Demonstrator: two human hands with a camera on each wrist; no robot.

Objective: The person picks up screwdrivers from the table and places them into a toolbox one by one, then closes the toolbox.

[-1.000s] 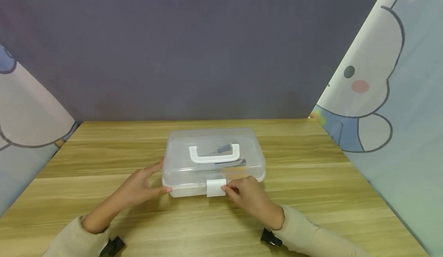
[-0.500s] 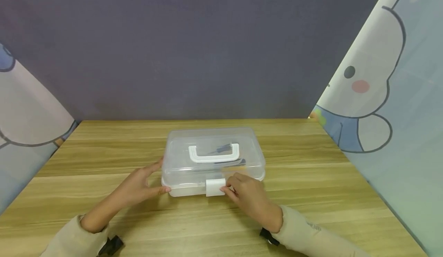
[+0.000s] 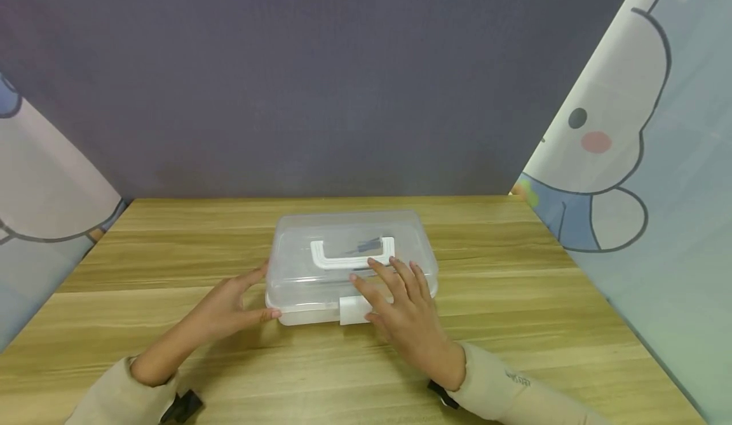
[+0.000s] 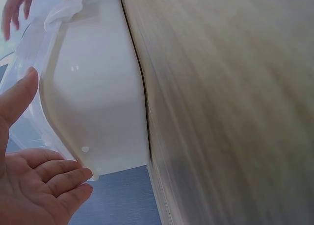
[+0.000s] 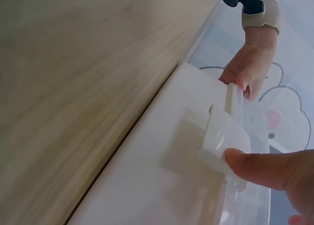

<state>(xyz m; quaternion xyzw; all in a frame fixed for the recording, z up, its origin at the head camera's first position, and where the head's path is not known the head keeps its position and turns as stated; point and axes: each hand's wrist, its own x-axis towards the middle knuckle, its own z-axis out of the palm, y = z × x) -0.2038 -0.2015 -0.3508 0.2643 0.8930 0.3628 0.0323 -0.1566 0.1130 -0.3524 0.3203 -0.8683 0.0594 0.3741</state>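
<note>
A clear-lidded plastic storage box [image 3: 294, 263] with a white base lies on the table, its lid down. A white carry handle [image 3: 349, 263] lies flat across the lid, and a white latch [image 3: 351, 310] sits at the front. My left hand [image 3: 229, 310] rests at the left front corner, thumb on the front and relaxed fingers along the side. Over the front of the lid, my right hand [image 3: 408, 323] spreads its fingers; in the right wrist view its thumb touches the latch [image 5: 223, 139], which tilts outward from the base.
Through the lid shows a tool with a dark blue handle [image 3: 368, 245]. The wooden table [image 3: 503, 323] runs back to a dark grey panel [image 3: 320, 82]. Cartoon-printed curtains [image 3: 640, 234] hang at both sides.
My right hand has gone from a curled pinch at the latch's right edge to fingers spread forward over the lid. The left hand and box have hardly moved.
</note>
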